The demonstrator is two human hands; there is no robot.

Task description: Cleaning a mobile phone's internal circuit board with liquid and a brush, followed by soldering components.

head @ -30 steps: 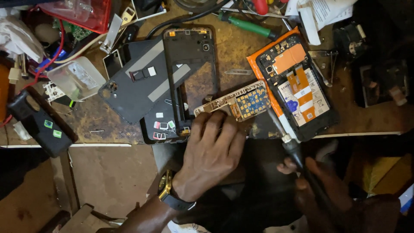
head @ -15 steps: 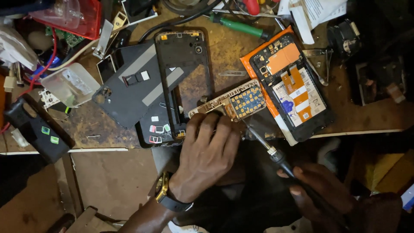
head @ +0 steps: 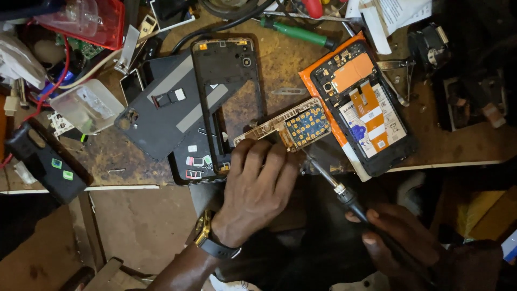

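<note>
Keypad circuit board (head: pixel 301 126), gold-framed, at tabletop (head: pixel 468 145) front edge beside an opened orange-backed phone (head: pixel 366 108): left hand (head: pixel 258 188) presses it flat, right hand (head: pixel 398 237) grips soldering iron (head: pixel 336 188); best kept pinned, tip touched briefly.

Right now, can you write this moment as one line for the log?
left hand: presses circuit board down | right hand: holds soldering iron, tip beside board | open phone: lies right of board | workbench: cluttered
</note>
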